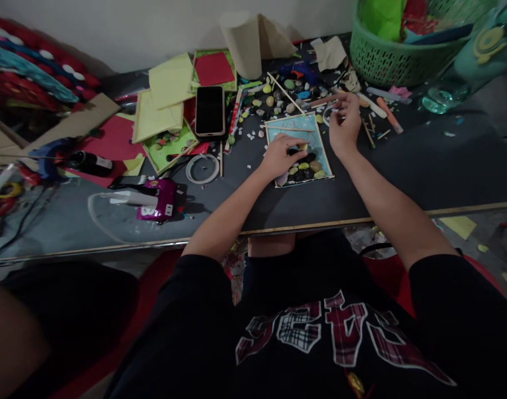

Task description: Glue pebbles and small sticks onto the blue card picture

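A blue panel (284, 123) with thin wooden strips along its edges lies on the dark table, its near part covered with black, yellow-green and brown pebbles (303, 165). My left hand (283, 155) rests over the panel's left side, fingers stretched and thumb apart, close to a dark pebble and a small yellow piece. A wooden stick (288, 128) lies across the panel's far part. Just off the right edge, my right hand (345, 124) is raised with curled fingers close together; whatever is in them is hidden. Beside those fingers is a clear tape roll (327, 114).
Loose pebbles (270, 101) and paper scraps litter the back. Leftward are a phone (210, 111), a tape roll (202, 168), framed cards (157, 113), a purple device (157, 200) and a glue gun (49, 158). A green basket (390, 64) and bottle (465, 69) stand right.
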The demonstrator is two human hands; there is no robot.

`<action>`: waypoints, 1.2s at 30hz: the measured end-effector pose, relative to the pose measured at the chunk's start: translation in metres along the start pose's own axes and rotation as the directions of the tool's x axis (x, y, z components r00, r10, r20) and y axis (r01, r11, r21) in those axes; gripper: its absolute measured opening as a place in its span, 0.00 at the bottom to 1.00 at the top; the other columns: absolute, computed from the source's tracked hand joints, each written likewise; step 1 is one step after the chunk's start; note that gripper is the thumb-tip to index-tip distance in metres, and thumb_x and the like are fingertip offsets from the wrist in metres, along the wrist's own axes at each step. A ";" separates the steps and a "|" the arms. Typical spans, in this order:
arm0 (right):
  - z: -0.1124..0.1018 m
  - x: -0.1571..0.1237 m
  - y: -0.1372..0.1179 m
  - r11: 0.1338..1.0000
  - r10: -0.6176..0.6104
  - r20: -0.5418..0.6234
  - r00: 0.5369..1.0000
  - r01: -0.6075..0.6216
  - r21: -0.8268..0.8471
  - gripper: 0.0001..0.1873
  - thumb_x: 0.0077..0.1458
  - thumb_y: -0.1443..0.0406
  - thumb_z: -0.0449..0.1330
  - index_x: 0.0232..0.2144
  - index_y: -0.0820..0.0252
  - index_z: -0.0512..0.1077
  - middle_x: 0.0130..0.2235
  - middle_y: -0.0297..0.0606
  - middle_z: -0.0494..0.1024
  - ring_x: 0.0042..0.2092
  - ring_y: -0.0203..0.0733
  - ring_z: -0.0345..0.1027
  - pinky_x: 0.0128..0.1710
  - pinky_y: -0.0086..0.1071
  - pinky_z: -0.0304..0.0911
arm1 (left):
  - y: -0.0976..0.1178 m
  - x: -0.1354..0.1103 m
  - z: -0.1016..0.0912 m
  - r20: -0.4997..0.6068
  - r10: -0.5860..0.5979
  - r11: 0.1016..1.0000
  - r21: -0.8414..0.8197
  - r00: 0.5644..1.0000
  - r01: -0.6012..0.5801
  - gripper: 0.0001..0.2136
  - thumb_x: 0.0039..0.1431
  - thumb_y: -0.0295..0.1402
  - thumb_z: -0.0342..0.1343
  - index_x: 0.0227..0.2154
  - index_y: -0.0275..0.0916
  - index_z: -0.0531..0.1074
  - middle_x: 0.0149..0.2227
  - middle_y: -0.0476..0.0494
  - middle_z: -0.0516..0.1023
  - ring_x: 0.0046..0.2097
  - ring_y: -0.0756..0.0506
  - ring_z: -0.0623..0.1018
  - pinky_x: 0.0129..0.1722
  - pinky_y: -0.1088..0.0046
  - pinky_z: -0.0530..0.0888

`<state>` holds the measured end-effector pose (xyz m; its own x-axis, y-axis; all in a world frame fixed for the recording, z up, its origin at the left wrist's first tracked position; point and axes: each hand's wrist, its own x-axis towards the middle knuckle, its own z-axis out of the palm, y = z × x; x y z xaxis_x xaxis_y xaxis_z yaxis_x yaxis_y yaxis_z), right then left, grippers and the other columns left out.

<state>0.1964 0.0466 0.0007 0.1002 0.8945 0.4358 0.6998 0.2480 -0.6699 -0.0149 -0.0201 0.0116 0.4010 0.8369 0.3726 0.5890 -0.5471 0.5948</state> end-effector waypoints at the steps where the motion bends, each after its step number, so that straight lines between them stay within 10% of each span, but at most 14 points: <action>1: -0.001 -0.004 -0.007 1.000 -0.012 0.030 0.999 0.012 -0.010 0.22 0.68 0.58 0.44 0.60 0.55 0.60 0.53 0.51 0.73 0.48 0.50 0.73 0.49 0.47 0.72 | -0.001 0.001 0.001 0.023 -0.005 1.000 0.010 1.000 0.005 0.10 0.62 0.38 0.62 0.45 0.45 0.80 0.44 0.45 0.84 0.49 0.42 0.80 0.55 0.60 0.73; 17: 0.000 -0.012 -0.025 0.985 -0.145 0.168 0.975 0.158 -0.067 0.19 0.67 0.59 0.45 0.54 0.55 0.66 0.51 0.50 0.75 0.50 0.51 0.72 0.48 0.47 0.74 | 0.001 0.004 0.008 0.011 -0.054 0.979 0.197 0.998 0.051 0.12 0.65 0.41 0.57 0.34 0.41 0.83 0.33 0.42 0.81 0.49 0.39 0.75 0.53 0.56 0.73; 23: -0.002 -0.015 -0.019 0.968 -0.230 0.172 0.958 0.243 -0.060 0.24 0.69 0.53 0.40 0.53 0.53 0.69 0.53 0.49 0.75 0.53 0.52 0.71 0.53 0.51 0.71 | 0.002 0.003 0.009 0.041 -0.060 0.972 0.229 0.997 0.049 0.11 0.67 0.34 0.53 0.37 0.39 0.81 0.44 0.39 0.80 0.55 0.38 0.73 0.58 0.57 0.71; 32: -0.020 -0.006 -0.086 0.884 -0.416 0.505 0.756 0.466 0.031 0.40 0.65 0.42 0.42 0.72 0.49 0.44 0.74 0.34 0.46 0.74 0.54 0.37 0.72 0.59 0.41 | -0.027 0.000 -0.014 -0.368 -0.146 0.964 0.156 0.918 0.216 0.16 0.65 0.23 0.42 0.44 0.38 0.75 0.49 0.38 0.79 0.55 0.39 0.74 0.60 0.56 0.69; 36: -0.018 0.005 -0.122 0.902 -0.313 0.565 0.763 0.426 -0.075 0.36 0.67 0.51 0.44 0.73 0.48 0.43 0.74 0.27 0.42 0.75 0.50 0.33 0.74 0.54 0.36 | -0.040 0.002 -0.012 -0.411 -0.173 0.965 0.113 0.895 0.238 0.16 0.61 0.21 0.42 0.42 0.39 0.73 0.46 0.38 0.80 0.51 0.40 0.76 0.57 0.56 0.71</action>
<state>0.1245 0.0141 0.0952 -0.5426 0.8153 0.2023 0.7268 0.5764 -0.3736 -0.0459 0.0035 -0.0027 -0.0311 0.8514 0.5235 0.7430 -0.3306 0.5819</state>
